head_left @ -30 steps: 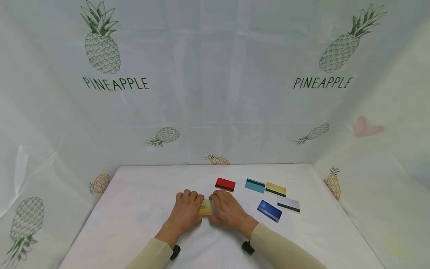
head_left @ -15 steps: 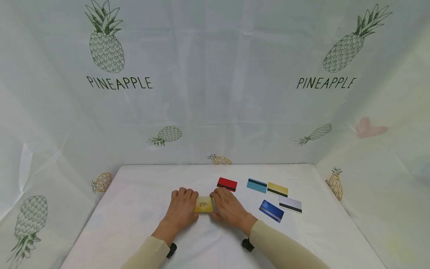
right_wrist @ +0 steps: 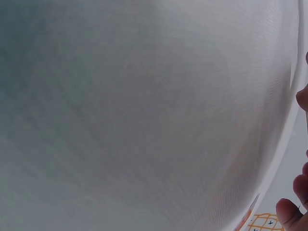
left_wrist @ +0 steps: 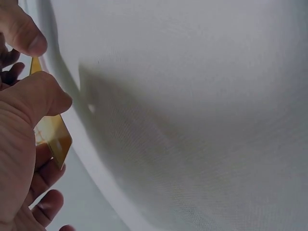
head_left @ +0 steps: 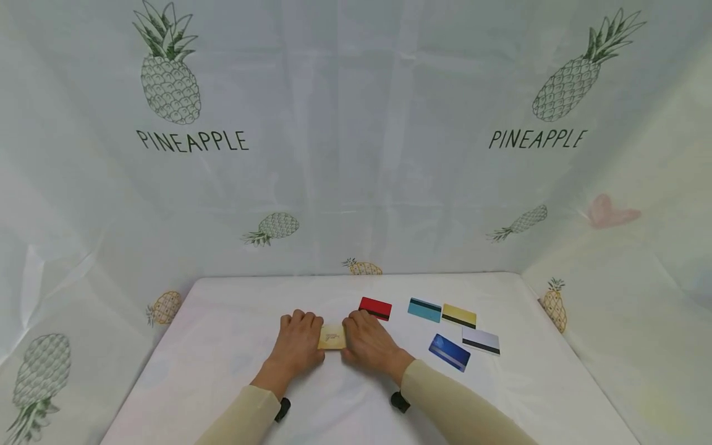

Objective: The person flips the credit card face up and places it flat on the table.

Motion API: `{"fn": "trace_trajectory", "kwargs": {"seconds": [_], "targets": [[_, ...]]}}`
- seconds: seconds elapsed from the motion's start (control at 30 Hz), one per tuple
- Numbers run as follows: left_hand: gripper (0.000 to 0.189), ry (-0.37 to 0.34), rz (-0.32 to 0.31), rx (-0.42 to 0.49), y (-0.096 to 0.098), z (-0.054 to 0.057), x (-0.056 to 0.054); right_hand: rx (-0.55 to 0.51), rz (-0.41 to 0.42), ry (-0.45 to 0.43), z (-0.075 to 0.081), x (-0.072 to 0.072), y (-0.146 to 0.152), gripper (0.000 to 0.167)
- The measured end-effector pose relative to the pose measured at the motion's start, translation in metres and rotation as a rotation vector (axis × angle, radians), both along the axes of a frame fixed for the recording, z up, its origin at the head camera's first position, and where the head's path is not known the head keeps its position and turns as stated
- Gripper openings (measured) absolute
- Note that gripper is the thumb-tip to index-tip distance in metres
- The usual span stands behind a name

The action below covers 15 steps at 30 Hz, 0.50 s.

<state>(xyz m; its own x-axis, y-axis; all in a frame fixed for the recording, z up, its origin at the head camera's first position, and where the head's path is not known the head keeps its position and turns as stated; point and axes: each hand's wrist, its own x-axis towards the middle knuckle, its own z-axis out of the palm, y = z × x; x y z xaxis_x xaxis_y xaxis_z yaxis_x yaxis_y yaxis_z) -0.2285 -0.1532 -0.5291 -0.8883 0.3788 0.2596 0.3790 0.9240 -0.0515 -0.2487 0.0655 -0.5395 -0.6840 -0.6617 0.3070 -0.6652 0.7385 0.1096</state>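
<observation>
Between both hands is a gold-yellow card (head_left: 332, 338), its printed face showing in the head view. My left hand (head_left: 298, 343) pinches its left end; in the left wrist view the thumb lies over the card (left_wrist: 61, 139) with fingers behind it. The right hand (head_left: 369, 341) pinches the opposite end, though only a few of its fingertips (right_wrist: 288, 211) show at the edge of the right wrist view. Just beyond the right hand lies a red card (head_left: 376, 307) with a dark stripe, its lower left corner partly hidden by the knuckles.
To the right lie a light blue card (head_left: 425, 309), a yellow card (head_left: 459, 315), a silvery-white card (head_left: 481, 340) and a dark blue card (head_left: 449, 352), stripes showing. They rest on a white-covered table (head_left: 233, 309). A pineapple-print curtain (head_left: 356, 154) encloses the back and sides.
The left hand has shifted left, uncovering more of the gold-yellow card. Both hands and that card have moved slightly left and back. The other cards stay in place.
</observation>
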Motion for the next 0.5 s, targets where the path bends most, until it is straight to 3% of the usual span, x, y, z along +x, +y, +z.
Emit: {"fn": "trace_trajectory", "kwargs": {"seconds": [0.5], "targets": [[0.06, -0.113, 0.039, 0.021, -0.0025, -0.0053, -0.0015, 0.034, -0.03, -0.021, -0.0051, -0.0026, -0.0039, 0.048]]}}
